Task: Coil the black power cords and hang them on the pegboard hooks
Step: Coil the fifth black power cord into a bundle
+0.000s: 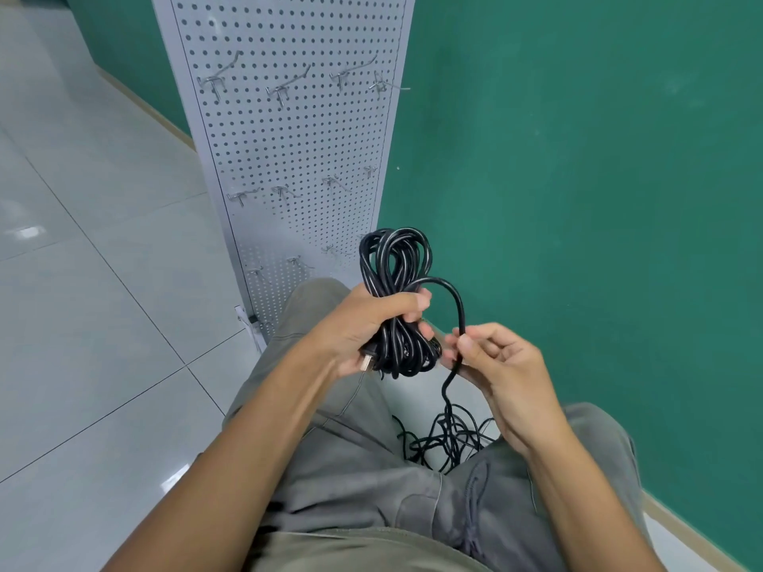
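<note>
We see a black power cord (394, 299) wound into a thick bundle of loops, held upright at centre frame, just in front of the lower part of the pegboard (297, 130). The left hand (367, 328) grips the bundle round its middle, fingers and thumb curled tight over the strands; a plug (365, 365) w/ a pale metal end pokes out below the palm. One strand arches out of the bundle to the right and drops into the right hand (491, 361), which pinches it between thumb and forefinger, other fingers loosely curled. Below that pinch the cord trails down into a loose black tangle (446, 439) on the floor between the person's knees, in grey trousers (371, 460). The pegboard is white, perforated, standing vs. a green wall (578, 158). It carries metal hooks (283, 92) in approx. three rows, all bare. Pale glossy floor tiles (103, 303) fill the left side. No brand, label or writing is legible anywhere; the plug is too small to read.
</note>
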Demonstrator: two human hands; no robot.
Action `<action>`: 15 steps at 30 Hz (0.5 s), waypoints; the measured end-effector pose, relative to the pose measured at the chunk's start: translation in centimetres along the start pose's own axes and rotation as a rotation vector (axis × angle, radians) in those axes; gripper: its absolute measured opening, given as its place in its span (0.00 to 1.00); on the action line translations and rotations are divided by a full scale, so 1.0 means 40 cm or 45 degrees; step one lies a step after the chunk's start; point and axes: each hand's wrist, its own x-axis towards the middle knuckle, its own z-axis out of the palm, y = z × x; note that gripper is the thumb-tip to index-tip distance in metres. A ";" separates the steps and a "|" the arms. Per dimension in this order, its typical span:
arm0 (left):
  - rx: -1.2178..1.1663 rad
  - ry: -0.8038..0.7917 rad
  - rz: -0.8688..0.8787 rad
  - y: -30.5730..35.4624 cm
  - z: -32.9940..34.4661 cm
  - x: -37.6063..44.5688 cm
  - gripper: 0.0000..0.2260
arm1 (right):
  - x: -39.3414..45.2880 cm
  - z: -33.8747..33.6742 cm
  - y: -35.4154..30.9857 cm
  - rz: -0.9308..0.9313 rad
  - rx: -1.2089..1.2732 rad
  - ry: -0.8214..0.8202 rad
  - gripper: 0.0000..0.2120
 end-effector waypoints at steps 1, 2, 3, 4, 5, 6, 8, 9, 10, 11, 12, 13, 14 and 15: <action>0.011 0.001 -0.014 -0.004 0.002 0.000 0.11 | 0.000 0.008 -0.012 -0.011 0.016 0.007 0.09; 0.024 -0.002 -0.031 -0.009 0.004 0.001 0.11 | 0.001 0.016 -0.028 -0.020 0.028 0.016 0.10; 0.048 -0.010 -0.047 -0.015 0.006 0.001 0.11 | 0.005 0.021 -0.040 -0.028 0.044 0.036 0.11; 0.083 -0.016 -0.050 -0.022 0.007 0.003 0.11 | 0.007 0.028 -0.057 -0.038 0.041 0.054 0.12; 0.116 -0.018 -0.041 -0.026 0.009 0.004 0.09 | 0.011 0.032 -0.070 -0.061 0.010 0.059 0.11; 0.133 -0.020 -0.026 -0.030 0.011 0.003 0.09 | 0.013 0.035 -0.082 -0.085 -0.051 0.048 0.08; 0.150 -0.021 -0.004 -0.033 0.017 0.001 0.15 | 0.016 0.044 -0.099 -0.116 -0.129 0.034 0.03; 0.163 -0.024 0.004 -0.033 0.021 0.000 0.16 | 0.017 0.051 -0.106 -0.127 -0.119 0.038 0.06; 0.178 -0.026 0.013 -0.034 0.023 0.000 0.15 | 0.019 0.062 -0.114 -0.122 -0.084 0.046 0.06; 0.201 -0.027 0.020 -0.034 0.028 -0.002 0.12 | 0.025 0.069 -0.117 -0.098 -0.020 0.060 0.06; 0.219 -0.019 0.023 -0.036 0.031 -0.002 0.10 | 0.029 0.080 -0.122 -0.070 0.031 0.069 0.05; 0.229 -0.010 0.025 -0.036 0.035 -0.004 0.09 | 0.036 0.089 -0.123 -0.040 0.072 0.078 0.05; 0.235 -0.007 0.028 -0.035 0.037 -0.005 0.08 | 0.039 0.101 -0.128 -0.012 0.097 0.082 0.05; 0.249 -0.010 0.036 -0.033 0.039 -0.008 0.07 | 0.044 0.109 -0.128 0.021 0.101 0.081 0.07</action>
